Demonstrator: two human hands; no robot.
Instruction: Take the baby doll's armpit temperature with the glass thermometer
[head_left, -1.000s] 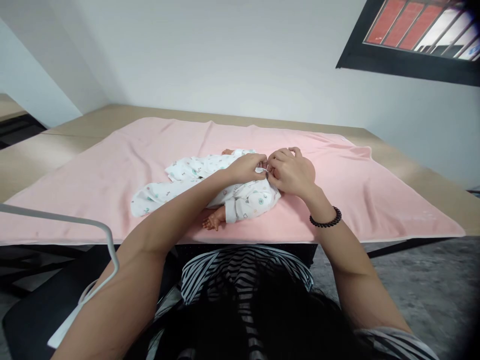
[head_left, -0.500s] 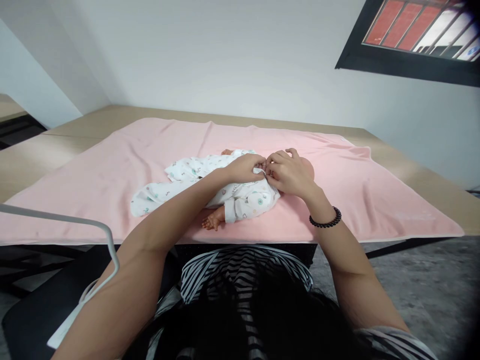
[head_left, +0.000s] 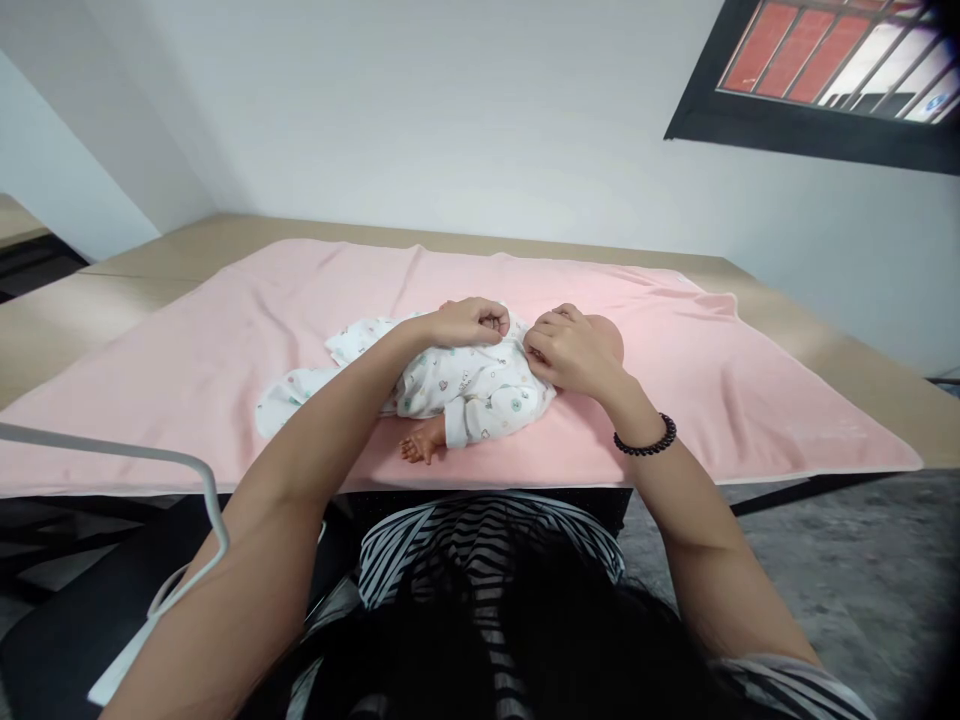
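A baby doll lies on its back, its bald head [head_left: 609, 338] toward the right. It wears a white printed baby romper [head_left: 480, 375], and one bare doll hand [head_left: 424, 440] pokes out of the near sleeve. My left hand [head_left: 471, 322] is closed on the chest of the romper, its fingers curled into the cloth. At the collar, beside the doll's chin, my right hand [head_left: 566, 348] is closed with its fingertips pinching the neck edge. The fingertips of both hands are partly hidden, and my right hand covers most of the doll's face.
A pink blanket [head_left: 660, 420] is spread under the doll over a wooden table [head_left: 847, 370]. A grey-white bent tube [head_left: 150, 450] crosses at the left by my forearm. Behind the table stands a white wall with a barred window [head_left: 825, 60].
My left hand has moved left, away from the collar and down the chest, so a gap now separates my hands. My right hand stays at the collar.
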